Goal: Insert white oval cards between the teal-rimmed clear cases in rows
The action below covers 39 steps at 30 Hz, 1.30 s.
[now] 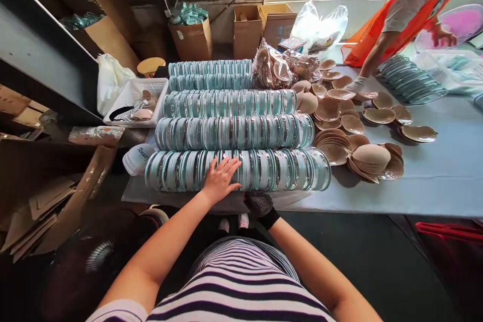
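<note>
My bare left hand (222, 179) lies with fingers spread on the nearest row of round, teal-rimmed clear packages (285, 170). The packages stand on edge, packed face to face. My right hand (260, 205), in a black dotted glove, is at the table's front edge just below that row, by a sheet of clear plastic (290, 200). Its fingers are mostly hidden, so what it holds, if anything, does not show. Behind the nearest row lie more rows of the same packages (234, 132). To their right are loose beige cup-shaped pieces (372, 158) in shiny wrap.
A white basket (162, 98) with some beige pieces stands at the left, near a white lidded tub (138, 160). Cardboard boxes (247, 30) line the wall. Across the table, a person in an orange vest (396, 10) reaches among the cups. A stool (151, 66) is behind the basket.
</note>
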{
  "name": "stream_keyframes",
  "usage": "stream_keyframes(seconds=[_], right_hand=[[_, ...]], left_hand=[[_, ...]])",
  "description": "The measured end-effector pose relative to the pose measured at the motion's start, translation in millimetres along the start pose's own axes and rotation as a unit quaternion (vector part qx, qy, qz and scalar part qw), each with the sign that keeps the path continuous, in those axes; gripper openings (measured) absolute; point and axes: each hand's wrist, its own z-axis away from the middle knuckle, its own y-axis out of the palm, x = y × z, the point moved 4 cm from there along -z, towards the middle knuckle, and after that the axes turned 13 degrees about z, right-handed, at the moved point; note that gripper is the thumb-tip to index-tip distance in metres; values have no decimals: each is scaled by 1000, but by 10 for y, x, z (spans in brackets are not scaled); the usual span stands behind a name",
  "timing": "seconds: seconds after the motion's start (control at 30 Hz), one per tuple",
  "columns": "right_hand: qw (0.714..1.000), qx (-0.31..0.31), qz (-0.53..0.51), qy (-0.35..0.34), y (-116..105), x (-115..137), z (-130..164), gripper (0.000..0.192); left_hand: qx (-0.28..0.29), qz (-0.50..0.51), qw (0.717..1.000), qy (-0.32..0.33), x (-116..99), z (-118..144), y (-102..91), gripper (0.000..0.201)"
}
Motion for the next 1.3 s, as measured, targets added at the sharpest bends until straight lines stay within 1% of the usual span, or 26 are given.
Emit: stream_keyframes(seconds=[0.03, 0.07, 0.1, 0.13, 0.17, 0.23, 0.27, 0.3, 0.33, 0.37, 0.4, 0.47, 0.5, 0.57, 0.63, 0.7, 0.77, 0.83, 0.93, 1.03, 1.1, 1.13, 1.17, 1.2, 1.23, 1.3], right_hand=[[1000, -5, -3, 6, 77, 13, 4, 33], [1000, -10, -6, 6, 97, 15, 3, 33], [1000, -13, -8, 4, 58, -1, 4, 32], [1000, -17, -9, -3, -39, -35, 4, 32], [1000, -25, -7, -8, -192, -94, 2, 34], [998, -55, 18, 21, -624, -303, -40, 39], [995, -71, 43, 56, -868, -442, -92, 41], [988, -80, 76, 107, -1105, -593, -168, 43], [985, -56, 111, 119, -1293, -706, -280, 43], [985, 2, 134, 108, -1419, -787, -416, 42], [984, 35, 142, 100, -1525, -843, -559, 39], [982, 97, 146, 64, -1623, -852, -830, 31], [982, 112, 146, 50, -1643, -821, -937, 28], [980, 126, 153, 28, -1650, -726, -1062, 25], [979, 120, 165, 19, -1647, -646, -1042, 25], [981, 92, 169, 15, -1619, -608, -875, 29], [987, 38, 154, 26, -1515, -606, -590, 30], [991, -17, 119, 57, -1280, -612, -251, 31], [993, -32, 62, 100, -676, -559, 151, 32], [992, -24, 28, 121, -91, -451, 298, 36], [993, -15, 20, 116, 113, -414, 303, 31], [994, -13, 17, 105, 131, -423, 298, 28], [995, -16, 15, 96, 89, -461, 295, 27], [996, -24, 13, 91, -14, -531, 292, 29], [995, -41, 12, 94, -172, -634, 286, 32], [987, -81, 24, 133, -600, -919, 234, 41]], left_hand=[[-1, -1, 1000, 1, -3, 12, -2, 69], [-3, -1, 1000, 1, -9, 22, -7, 69], [-7, 0, 1000, 1, -20, 29, -13, 68], [-12, 1, 1000, 4, -41, 29, -20, 68], [-17, 3, 1000, 11, -73, 20, -24, 67], [-20, 10, 999, 42, -172, -27, -12, 67], [-18, 12, 998, 61, -232, -65, 7, 68], [-12, 14, 997, 78, -292, -110, 35, 69], [-6, 14, 996, 88, -345, -160, 70, 69], [1, 13, 996, 91, -384, -211, 109, 70], [7, 12, 996, 89, -411, -258, 150, 70], [17, 10, 996, 81, -429, -329, 223, 68], [19, 10, 997, 79, -426, -349, 249, 68], [18, 11, 997, 78, -411, -367, 277, 68], [15, 12, 997, 77, -394, -365, 280, 67], [13, 13, 997, 74, -386, -357, 275, 67], [10, 12, 997, 71, -388, -349, 269, 66], [8, 10, 997, 72, -400, -341, 269, 66], [8, 9, 997, 77, -419, -330, 276, 67], [10, 9, 997, 76, -418, -312, 274, 67], [13, 7, 997, 72, -410, -297, 258, 67], [15, 4, 997, 69, -407, -292, 245, 67], [16, 2, 998, 67, -410, -293, 230, 67], [16, 0, 998, 68, -424, -302, 215, 67], [17, -2, 997, 74, -452, -320, 205, 68], [22, -5, 994, 103, -556, -391, 203, 70]])
